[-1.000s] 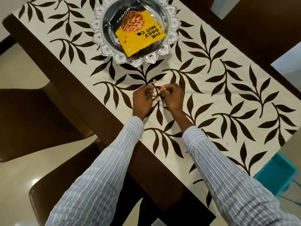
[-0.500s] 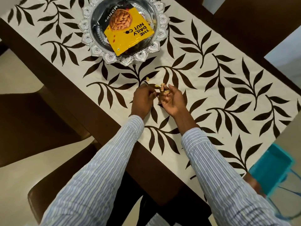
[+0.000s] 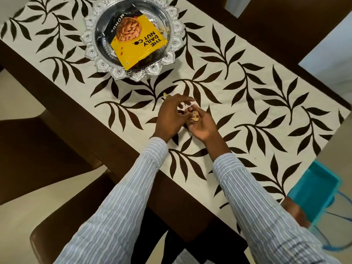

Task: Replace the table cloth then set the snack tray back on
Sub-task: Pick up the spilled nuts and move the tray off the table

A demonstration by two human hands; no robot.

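A cream table cloth (image 3: 238, 111) with dark leaf prints covers the dark wooden table (image 3: 95, 134). The ornate silver snack tray (image 3: 89, 40) stands on it at the far end, holding a yellow almond packet (image 3: 139, 44). My right hand (image 3: 202, 126) is cupped palm up over the cloth, with several pale nuts (image 3: 194, 115) in it. My left hand (image 3: 169, 119) hovers right beside it, fingers loosely spread above the palm. One loose nut (image 3: 165, 95) lies on the cloth just beyond my left hand.
Two dark chairs (image 3: 38, 153) (image 3: 76, 216) stand at the table's left side, and another chair (image 3: 276, 25) is at the far right. A teal box (image 3: 314, 193) sits low at the right, past the table's edge.
My right hand turned palm up and now cups the nuts. My left hand opened its fingers over that palm. The view shifted slightly, so the tray appears farther left.
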